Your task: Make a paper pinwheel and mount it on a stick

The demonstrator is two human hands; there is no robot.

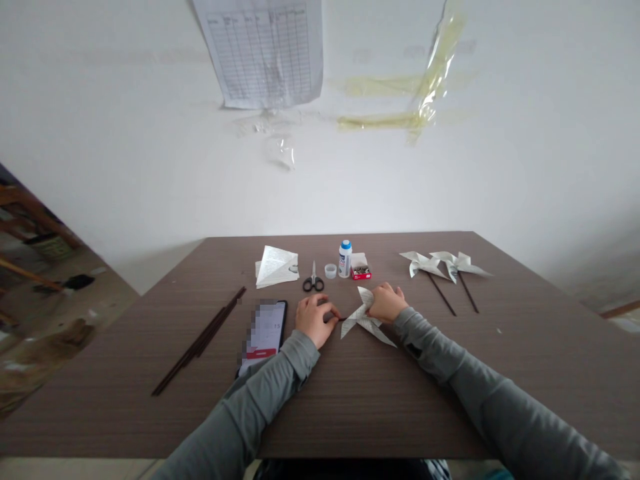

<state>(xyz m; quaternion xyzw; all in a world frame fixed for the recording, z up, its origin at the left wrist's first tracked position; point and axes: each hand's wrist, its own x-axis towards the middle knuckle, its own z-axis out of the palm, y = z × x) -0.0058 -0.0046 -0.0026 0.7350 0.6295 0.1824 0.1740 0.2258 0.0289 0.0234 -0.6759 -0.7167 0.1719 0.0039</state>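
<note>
Clock taken from the paper pinwheel (361, 317), 12 toward the wall (150, 133). The pinwheel lay on the brown table (380, 407), between both hands, near mid-table.

Left hand (315, 321), at 9: fingers curled narrow, pinching a thin dark stick (343, 319) that ran to the pinwheel. Right hand (387, 304), at 2: fingers drawn in on the pinwheel's upper right blade; fingertips hidden, exact grip not readable.

Surroundings. At 9, just beside the left forearm, a phone (273, 330); the grey left sleeve (295, 363) overlapped its lower corner, and part of its screen was blurred. Beyond it, also toward 9, a bundle of dark sticks (200, 343) lay slanted. At 10, a small stack of folded paper (277, 267). At 10 to 11, black-handled scissors (313, 283), close beyond the left hand, blades toward the wall. At 11, a small clear cup (331, 271), then an upright white bottle (345, 262) with blue cap. At 12, an open red box (361, 272) of small metallic pieces, just beside the bottle. At 2, well apart, two assembled pinwheels (460, 265) on dark sticks, blades touching or overlapping. The right sleeve (450, 360) crossed the table toward 4 to 5.
</note>
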